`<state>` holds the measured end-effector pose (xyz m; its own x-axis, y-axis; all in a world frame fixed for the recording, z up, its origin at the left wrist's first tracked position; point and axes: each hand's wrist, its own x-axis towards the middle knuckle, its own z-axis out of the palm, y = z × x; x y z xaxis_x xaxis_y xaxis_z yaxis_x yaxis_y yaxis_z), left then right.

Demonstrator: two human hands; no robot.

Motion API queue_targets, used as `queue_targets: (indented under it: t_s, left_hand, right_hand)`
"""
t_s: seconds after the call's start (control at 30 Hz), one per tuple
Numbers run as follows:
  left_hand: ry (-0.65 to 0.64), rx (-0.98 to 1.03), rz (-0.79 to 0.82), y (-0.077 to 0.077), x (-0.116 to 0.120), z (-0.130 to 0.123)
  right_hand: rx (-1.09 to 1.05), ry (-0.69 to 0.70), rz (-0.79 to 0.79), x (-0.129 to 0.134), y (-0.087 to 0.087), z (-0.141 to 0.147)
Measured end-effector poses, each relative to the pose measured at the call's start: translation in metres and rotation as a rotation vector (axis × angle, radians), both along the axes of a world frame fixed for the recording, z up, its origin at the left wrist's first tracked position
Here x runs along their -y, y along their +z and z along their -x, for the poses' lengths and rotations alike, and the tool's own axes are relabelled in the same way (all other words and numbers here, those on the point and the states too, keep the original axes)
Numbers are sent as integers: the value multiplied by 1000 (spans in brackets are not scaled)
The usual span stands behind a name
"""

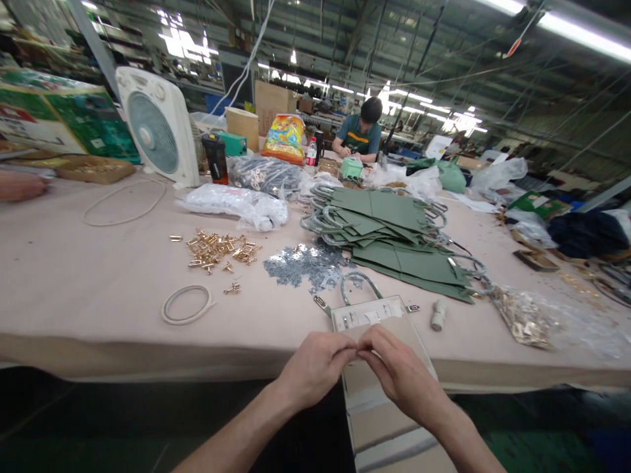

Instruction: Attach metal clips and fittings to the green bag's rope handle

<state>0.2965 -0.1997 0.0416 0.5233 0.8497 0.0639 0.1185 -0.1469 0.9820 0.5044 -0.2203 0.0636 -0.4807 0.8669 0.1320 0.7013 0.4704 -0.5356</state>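
My left hand and my right hand meet fingertip to fingertip in a pinch. Whatever lies between the fingers is too small or hidden to name. Beneath them a beige bag panel hangs over the table's front edge, with metal pieces and white tape along its top. A wrapped handle loops behind this panel, and metal fittings stick out at both sides. Just beyond lies a heap of flat silvery metal plates. Gold-coloured metal fittings are scattered to its left.
Green bag panels with handles are stacked behind. A tape roll lies left, a small cylinder and a bag of metal parts right. A fan stands far left. Another person sits across; someone's blurred hand shows left.
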Motion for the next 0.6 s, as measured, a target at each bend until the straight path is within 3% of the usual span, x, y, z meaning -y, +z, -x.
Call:
queue_targets:
  t_s: [0.13,0.2,0.27,0.4,0.5,0.6]
  left_hand:
    - [25,258,435,-15,-1,7]
    - [124,330,514,-25,-3,13]
    - [187,325,481,-33,-3,21]
    - [117,216,338,-38,6,38]
    - [108,91,253,-36,14,52]
    - [124,66,224,-39,19,69]
  right_hand:
    - [-152,95,-181,16,-6,11]
    - [-226,130,-203,17,-5,11]
    - [-277,55,-148,8,-4,4]
    - [-238,-152,40,-35,-7,-8]
    - [-197,-150,192,-61,-19,-6]
    - [-182,-144,254,-71,-31,3]
